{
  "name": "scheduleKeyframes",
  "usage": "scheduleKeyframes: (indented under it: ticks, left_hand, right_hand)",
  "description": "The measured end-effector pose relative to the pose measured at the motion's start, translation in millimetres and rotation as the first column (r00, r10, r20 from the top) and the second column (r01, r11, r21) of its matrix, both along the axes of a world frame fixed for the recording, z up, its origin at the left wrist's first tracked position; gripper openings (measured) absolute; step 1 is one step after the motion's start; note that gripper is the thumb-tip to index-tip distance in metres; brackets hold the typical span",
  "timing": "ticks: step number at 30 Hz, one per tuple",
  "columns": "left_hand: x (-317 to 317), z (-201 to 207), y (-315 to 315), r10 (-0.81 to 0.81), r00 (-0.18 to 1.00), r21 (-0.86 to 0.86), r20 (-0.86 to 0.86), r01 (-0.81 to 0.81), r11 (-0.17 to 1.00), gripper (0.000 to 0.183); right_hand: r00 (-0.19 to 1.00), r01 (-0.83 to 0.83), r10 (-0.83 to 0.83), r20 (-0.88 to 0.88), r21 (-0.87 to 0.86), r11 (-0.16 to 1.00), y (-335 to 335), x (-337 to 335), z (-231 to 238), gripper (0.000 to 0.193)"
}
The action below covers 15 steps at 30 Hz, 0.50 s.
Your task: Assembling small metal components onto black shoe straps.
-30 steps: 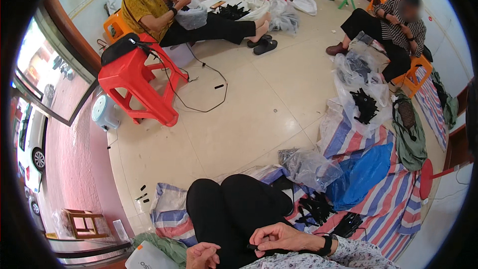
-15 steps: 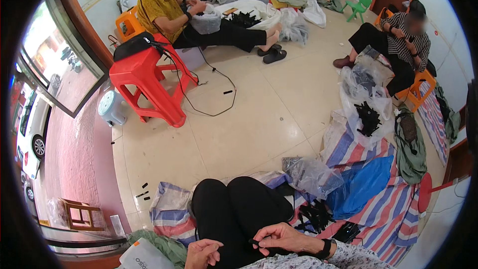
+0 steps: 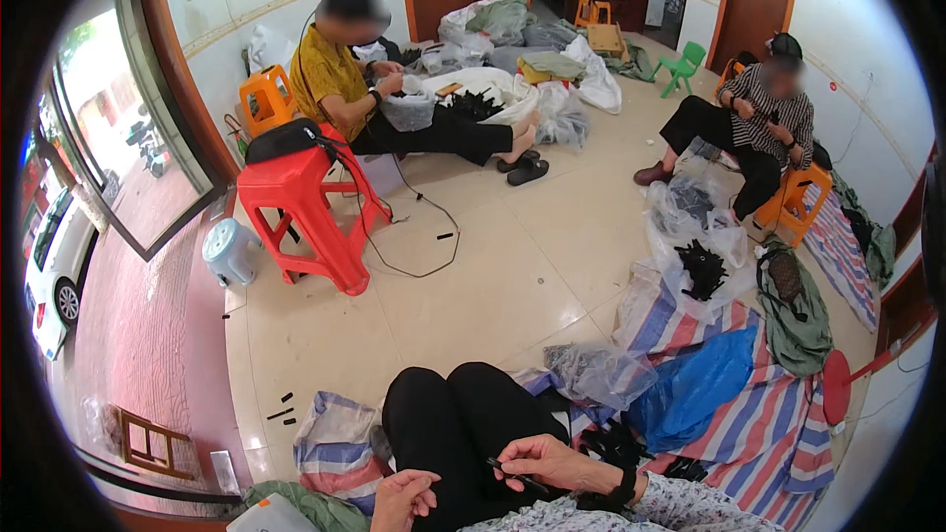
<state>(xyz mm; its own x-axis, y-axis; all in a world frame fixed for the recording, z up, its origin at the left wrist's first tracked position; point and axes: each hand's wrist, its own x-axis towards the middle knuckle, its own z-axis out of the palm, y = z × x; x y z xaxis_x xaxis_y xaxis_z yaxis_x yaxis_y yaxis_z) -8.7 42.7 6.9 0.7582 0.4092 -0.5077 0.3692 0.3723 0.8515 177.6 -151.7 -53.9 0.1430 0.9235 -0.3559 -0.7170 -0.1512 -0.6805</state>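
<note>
Informal street-level workroom: tiled floor (image 3: 463, 281); seated co-worker in yellow top (image 3: 330, 79), another in striped top (image 3: 793, 103); small black parts (image 3: 702, 271) heaped on clear plastic (image 3: 698, 309); open glass door (image 3: 186, 225); white car (image 3: 51, 281) outside.

Landmark: red stool (image 3: 293, 180). Black pouch (image 3: 286, 142) rests on its seat. Co-worker in yellow (image 3: 320, 69) sits just beyond it. Striped sheet (image 3: 769, 429), bearing blue plastic (image 3: 695, 384), lies nearer the camera, well right of stool. Likewise nearer and right: right hand (image 3: 540, 460) pinches slim black piece (image 3: 496, 464); left hand (image 3: 404, 498) curls, contents, if any, unclear.
</note>
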Motion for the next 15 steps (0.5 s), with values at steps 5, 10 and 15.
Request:
scheduleKeyframes:
  ticks: [5, 10, 15]
  left_hand:
    - [-7.1, -3.9, -3.3, 0.023, 0.998, 0.036, 0.052, -0.025, 0.999, 0.022]
    - [-8.4, -6.6, -5.5, 0.031, 0.998, 0.032, 0.047, -0.032, 0.999, 0.021]
    - [-11.6, -18.7, -3.9, 0.117, 0.992, -0.089, 0.057, -0.111, 0.99, 0.019]
  right_hand:
    - [1.0, 0.029, -0.029, 0.0, 0.043, 0.999, 1.7, -6.3, 6.9, 0.015]
    - [0.998, 0.045, -0.047, 0.038, 0.045, 0.998, -0.8, -5.9, 8.9, 0.015]
    - [0.999, 0.044, -0.044, -0.001, 0.071, 0.997, -0.7, -8.9, 6.4, 0.015]
